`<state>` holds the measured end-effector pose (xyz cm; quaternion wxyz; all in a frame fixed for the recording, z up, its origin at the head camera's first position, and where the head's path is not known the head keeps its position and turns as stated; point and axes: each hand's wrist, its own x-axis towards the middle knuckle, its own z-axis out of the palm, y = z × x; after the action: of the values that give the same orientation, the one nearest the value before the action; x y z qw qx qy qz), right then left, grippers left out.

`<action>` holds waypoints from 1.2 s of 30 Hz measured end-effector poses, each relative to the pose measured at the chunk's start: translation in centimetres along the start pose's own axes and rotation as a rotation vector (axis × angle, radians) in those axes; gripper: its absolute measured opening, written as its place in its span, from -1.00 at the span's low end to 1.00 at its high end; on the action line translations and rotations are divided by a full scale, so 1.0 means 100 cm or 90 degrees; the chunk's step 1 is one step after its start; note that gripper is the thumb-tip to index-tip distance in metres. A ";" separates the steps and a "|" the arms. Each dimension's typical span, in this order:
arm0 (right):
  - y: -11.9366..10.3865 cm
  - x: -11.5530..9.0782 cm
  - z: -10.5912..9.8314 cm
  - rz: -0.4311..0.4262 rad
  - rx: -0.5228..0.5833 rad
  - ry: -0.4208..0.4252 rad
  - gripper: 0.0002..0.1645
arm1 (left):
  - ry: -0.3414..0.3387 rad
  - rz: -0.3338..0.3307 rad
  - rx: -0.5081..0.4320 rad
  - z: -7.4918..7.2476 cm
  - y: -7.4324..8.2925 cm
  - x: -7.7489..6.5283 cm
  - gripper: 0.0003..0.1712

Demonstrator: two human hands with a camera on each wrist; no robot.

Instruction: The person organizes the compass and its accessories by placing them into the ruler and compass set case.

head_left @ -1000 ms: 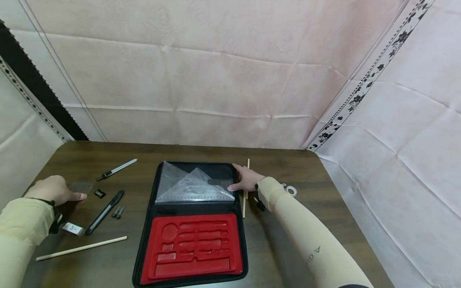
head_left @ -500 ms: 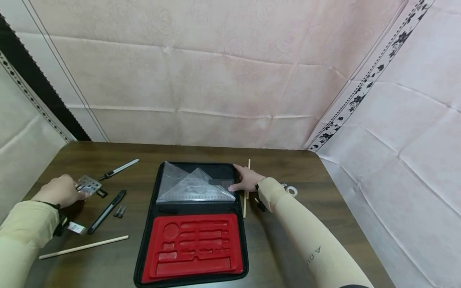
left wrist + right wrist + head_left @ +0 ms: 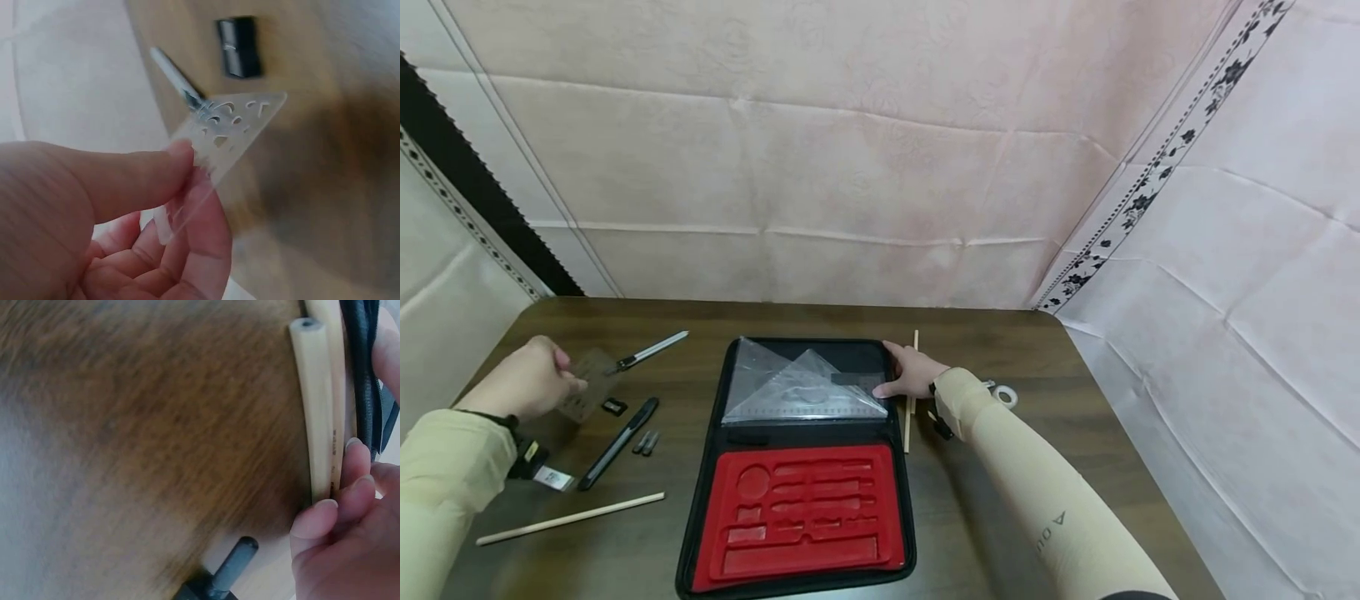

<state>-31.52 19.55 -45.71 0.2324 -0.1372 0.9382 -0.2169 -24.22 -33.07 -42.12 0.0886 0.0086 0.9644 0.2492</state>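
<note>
Left hand (image 3: 531,381), near counter's (image 3: 647,558) left edge: fingers pinch stencil (image 3: 234,125), apparently because thin | right hand (image 3: 915,373): fingers clasp case (image 3: 700,500) rim, seemingly steadying it.

Head looks down; close, blurry wrist views apparently share the table (image 3: 610,554).

One black case (image 3: 865,433) with one red tray (image 3: 726,483) and two clear triangles (image 3: 808,396). Three pencils (image 3: 571,518): two at the case's 2 o'clock, one near 8. Toward 9 and 10: one stencil (image 3: 259,115), two slim instruments (image 3: 617,444), one sharpener (image 3: 614,407), two dark little cylinders (image 3: 651,442), one white block (image 3: 553,477). Past 2: one white ring (image 3: 1006,397).
</note>
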 end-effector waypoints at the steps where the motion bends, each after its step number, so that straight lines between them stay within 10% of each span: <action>1: 0.000 0.000 0.000 -0.001 0.000 -0.001 0.22 | 0.004 0.000 -0.009 -0.001 0.004 0.001 -0.57; 10: 0.008 0.000 0.000 0.013 0.001 0.002 0.22 | 0.141 0.143 -0.030 0.010 0.086 0.031 -0.69; 19: 0.005 0.003 0.004 0.016 0.003 0.015 0.22 | 0.043 0.231 -0.111 0.074 0.180 0.076 -0.72; 36: 0.002 0.002 0.001 0.016 -0.009 0.014 0.20 | 0.060 0.187 -0.167 0.123 0.183 0.119 -0.71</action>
<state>-31.64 19.57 -45.97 0.2239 -0.1246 0.9438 -0.2087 -34.25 -10.41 -45.86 0.0064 0.1256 0.9151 0.3831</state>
